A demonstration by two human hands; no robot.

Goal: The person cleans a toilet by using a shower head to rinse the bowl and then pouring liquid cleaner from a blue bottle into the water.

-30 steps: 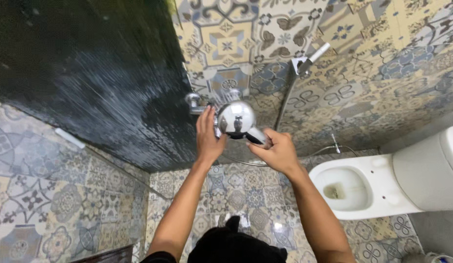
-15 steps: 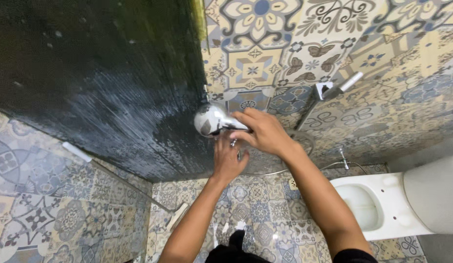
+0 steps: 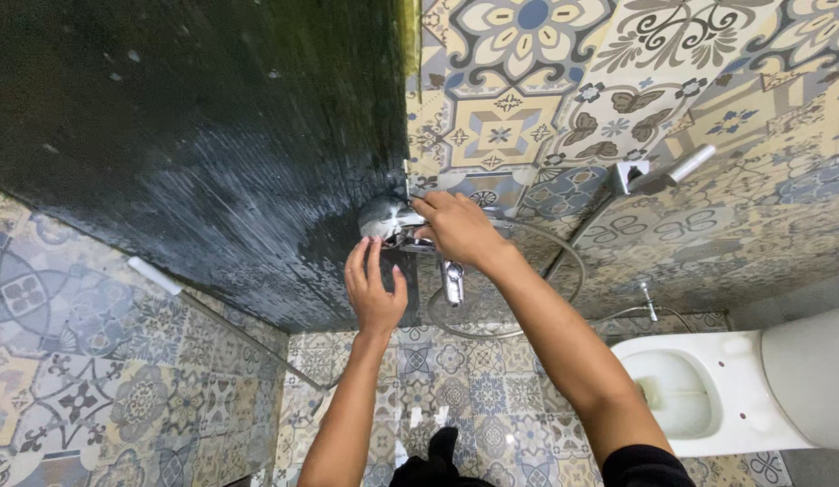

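Patterned tile bathroom, right hand grasping chrome shower head, left hand released below, toilet nearby.

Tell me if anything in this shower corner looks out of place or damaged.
One thing: the wall holder on the patterned tiles is empty, while the right hand holds the chrome shower head by the mixer tap. Left hand is just below. No visible damage.

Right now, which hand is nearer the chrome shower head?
Right. The right hand grips the chrome shower head from the wall side; the left hand is just below it, fingertips reaching up, contact unclear.
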